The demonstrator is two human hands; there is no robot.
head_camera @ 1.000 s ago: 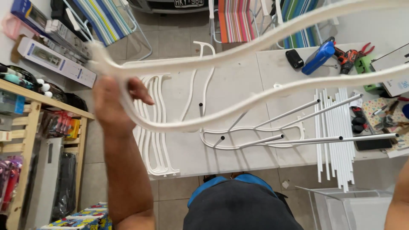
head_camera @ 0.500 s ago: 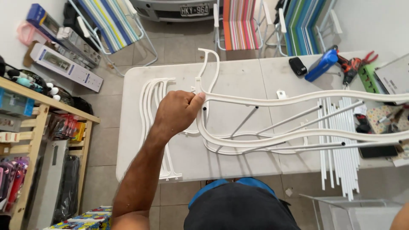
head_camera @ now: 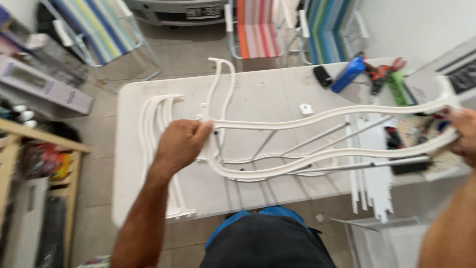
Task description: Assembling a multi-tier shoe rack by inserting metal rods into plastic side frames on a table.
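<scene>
Gripping curved white frame [head_camera: 317, 144]: left hand [head_camera: 181, 144], right hand [head_camera: 463, 134].

left hand [head_camera: 181, 144] is knuckles-up, fingers curled tight round the near end of the curved white frame [head_camera: 317, 119], forearm stretched toward it. right hand [head_camera: 463, 136] clamps the frame's far end, forearm alongside.

head view, looking steeply down, table [head_camera: 277, 89] near

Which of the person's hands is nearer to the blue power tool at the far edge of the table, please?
Right. The right hand grips the curved white frame just below the blue power tool; the left hand holds the frame's opposite end, further off.
</scene>
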